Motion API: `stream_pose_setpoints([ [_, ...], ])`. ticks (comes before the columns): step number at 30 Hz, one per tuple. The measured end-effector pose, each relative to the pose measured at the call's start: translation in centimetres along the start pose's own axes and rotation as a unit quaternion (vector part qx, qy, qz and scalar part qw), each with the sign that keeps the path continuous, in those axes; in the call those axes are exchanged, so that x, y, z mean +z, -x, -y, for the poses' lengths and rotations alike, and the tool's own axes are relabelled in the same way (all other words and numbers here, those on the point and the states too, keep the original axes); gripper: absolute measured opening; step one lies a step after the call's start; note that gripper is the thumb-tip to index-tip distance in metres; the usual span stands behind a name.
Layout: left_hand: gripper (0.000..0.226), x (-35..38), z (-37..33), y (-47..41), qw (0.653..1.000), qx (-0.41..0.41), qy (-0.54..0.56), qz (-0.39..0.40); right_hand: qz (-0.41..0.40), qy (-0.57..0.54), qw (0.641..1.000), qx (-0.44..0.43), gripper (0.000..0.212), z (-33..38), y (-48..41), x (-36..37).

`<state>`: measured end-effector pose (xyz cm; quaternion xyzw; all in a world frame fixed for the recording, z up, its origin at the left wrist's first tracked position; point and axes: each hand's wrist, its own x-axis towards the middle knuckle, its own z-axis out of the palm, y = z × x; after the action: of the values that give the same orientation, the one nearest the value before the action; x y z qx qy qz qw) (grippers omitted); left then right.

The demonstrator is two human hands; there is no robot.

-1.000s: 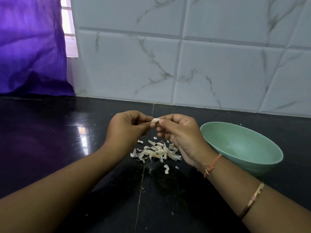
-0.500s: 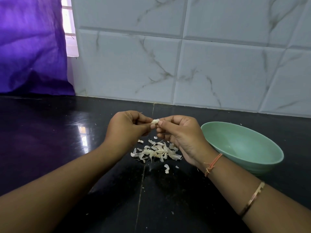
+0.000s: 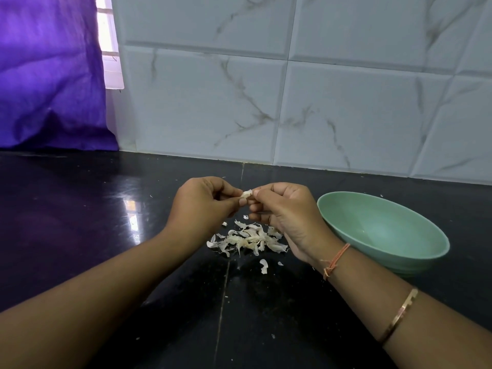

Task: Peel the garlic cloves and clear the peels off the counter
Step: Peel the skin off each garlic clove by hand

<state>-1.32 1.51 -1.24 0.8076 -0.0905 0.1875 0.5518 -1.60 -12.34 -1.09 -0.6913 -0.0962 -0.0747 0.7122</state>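
Left of the green bowl (image 3: pixel 380 225), the garlic clove (image 3: pixel 246 193) sits crosswise, its long axis running hand to hand, the left hand (image 3: pixel 202 201) and right hand (image 3: pixel 286 209) each pinching an end, equally near, with the peels (image 3: pixel 247 238) heaped beneath, also left of the bowl

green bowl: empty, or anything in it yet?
Looks empty: the visible inside of the green bowl is bare. Its near wall hides part of the bottom, so I cannot tell for that strip.

Pale clove (image 3: pixel 246 193) pinched between both hands above desk (image 3: pixel 80 222); papery white peels (image 3: pixel 247 238) heaped below, few strays nearby.
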Motion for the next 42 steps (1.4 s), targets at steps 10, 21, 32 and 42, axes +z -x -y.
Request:
stream_pose_setpoints([
  [10,0.014,0.03,-0.29,0.40,0.999,0.015,-0.038,0.004,-0.052,0.297,0.941,-0.153,0.013,0.12,0.45,0.01],
  [21,0.006,0.60,-0.37,0.80,0.998,0.046,0.028,-0.021,-0.059,0.502,0.831,-0.231,0.021,0.02,0.37,0.24],
  [32,0.007,0.31,-0.67,0.53,0.990,0.003,0.139,-0.008,-0.073,0.379,0.890,-0.242,0.014,-0.36,0.21,0.08],
  [42,0.010,0.26,-0.39,0.24,0.990,-0.004,0.142,-0.011,-0.034,0.254,0.953,-0.164,0.016,-0.35,0.14,-0.10],
])
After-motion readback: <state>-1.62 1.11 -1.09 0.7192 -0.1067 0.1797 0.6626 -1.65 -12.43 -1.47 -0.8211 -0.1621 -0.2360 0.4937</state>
